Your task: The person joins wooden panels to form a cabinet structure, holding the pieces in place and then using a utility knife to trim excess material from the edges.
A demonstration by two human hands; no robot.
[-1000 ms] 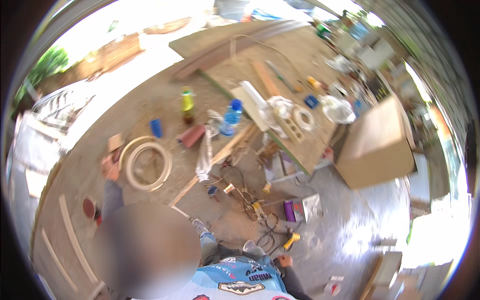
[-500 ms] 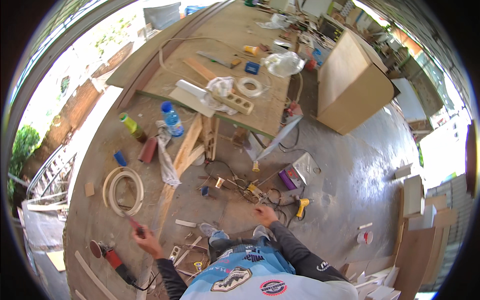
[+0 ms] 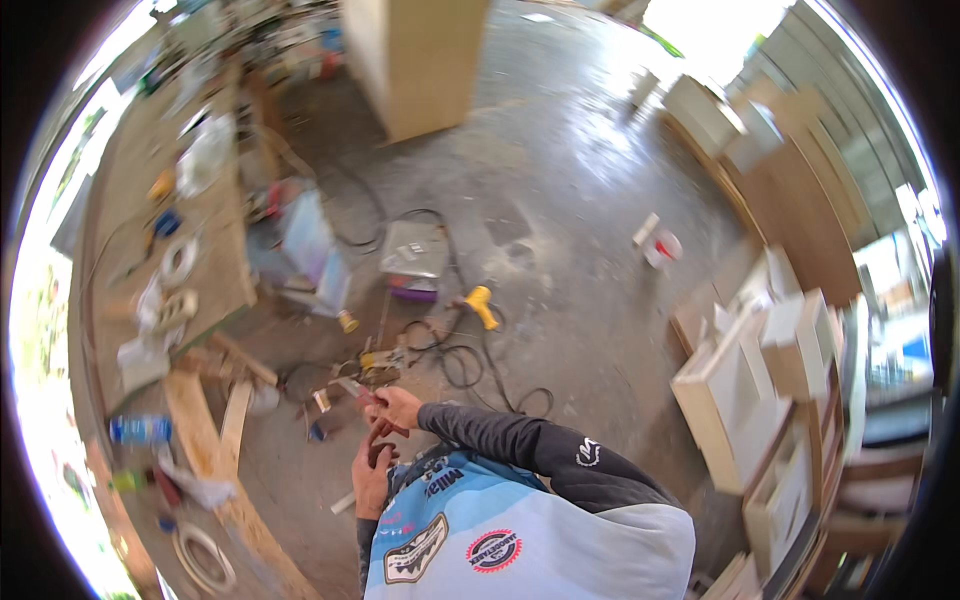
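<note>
Right hand (image 3: 400, 408): fingers closed on slim reddish tool (image 3: 361, 393), left of and below yellow power tool (image 3: 481, 307). Left hand (image 3: 371, 476), same side of it: fingers curled; blurred, cannot tell whether gripping.

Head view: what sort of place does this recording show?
Probably a woodworking workshop: a pistol-shaped yellow power tool, a cluttered wooden worktable and a large wooden box all point that way.

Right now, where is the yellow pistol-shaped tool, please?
In the head view, the yellow pistol-shaped tool lies on the floor, ahead and right of the right hand, beside looped black cable.
</note>
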